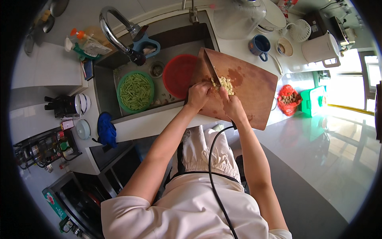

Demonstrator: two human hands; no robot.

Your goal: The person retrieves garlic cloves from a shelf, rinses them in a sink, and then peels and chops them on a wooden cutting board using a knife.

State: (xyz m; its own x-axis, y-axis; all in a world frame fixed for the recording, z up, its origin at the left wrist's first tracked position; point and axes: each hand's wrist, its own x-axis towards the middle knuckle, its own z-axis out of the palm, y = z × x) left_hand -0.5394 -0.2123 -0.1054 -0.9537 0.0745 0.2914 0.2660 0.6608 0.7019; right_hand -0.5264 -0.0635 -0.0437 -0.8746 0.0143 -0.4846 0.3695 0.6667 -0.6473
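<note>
My right hand (232,104) grips a kitchen knife (212,67), its blade pointing away from me across a wooden cutting board (253,80). Chopped pale pieces, probably garlic (227,86), lie against the right side of the blade. To the left of the blade, my left hand (199,95) rests on the board with its fingers bunched. Small pale bits lie by its fingertips; whether it pinches a piece is hidden. The board overlaps the sink's right side and part of a red plastic basin (180,76).
In the steel sink (103,74), a green basket (119,95) holds cut green beans (135,92). A curved faucet (109,28) reaches over it. A blue mug (259,44), small bowl (284,47) and white kettle (317,47) stand rightward. A black cable (210,167) hangs before my body.
</note>
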